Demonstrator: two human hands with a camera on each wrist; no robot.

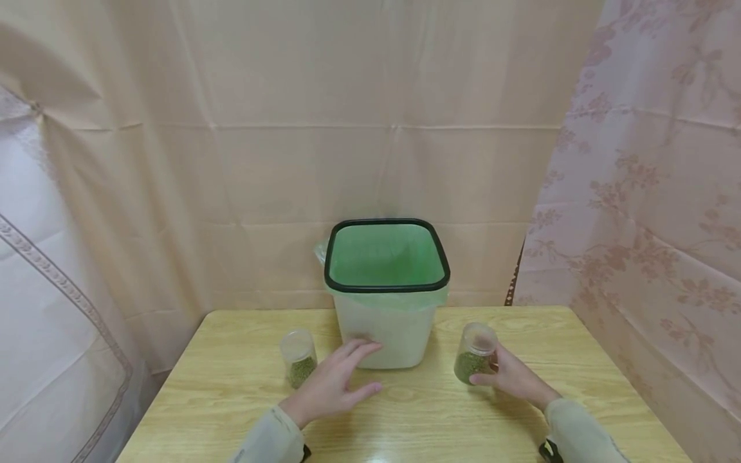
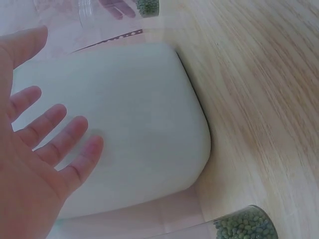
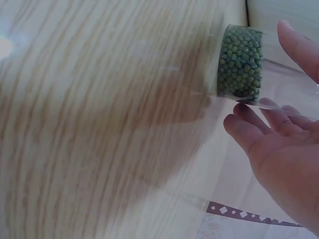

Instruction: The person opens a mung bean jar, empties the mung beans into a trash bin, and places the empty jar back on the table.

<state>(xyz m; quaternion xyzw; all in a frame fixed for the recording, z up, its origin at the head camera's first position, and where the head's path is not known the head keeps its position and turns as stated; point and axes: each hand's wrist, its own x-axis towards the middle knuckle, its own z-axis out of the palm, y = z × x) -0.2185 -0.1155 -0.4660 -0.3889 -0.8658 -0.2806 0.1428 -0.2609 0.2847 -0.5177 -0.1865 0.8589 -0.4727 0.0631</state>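
My right hand holds a clear jar part-filled with mung beans, thumb on one side and fingers on the other. In the right wrist view, the mung beans fill the jar's base, which stands on or just over the table. My left hand hovers with fingers spread before a white bin; nothing is in its palm in the left wrist view. Just left of that hand stands a second clear jar of mung beans, partly hidden by the hand. Both jars look upright in the head view.
A green bag lines the bin under its black rim. The bin stands at the back middle of the wooden table. Beige cloth hangs behind, and a flowered cloth hangs at the right.
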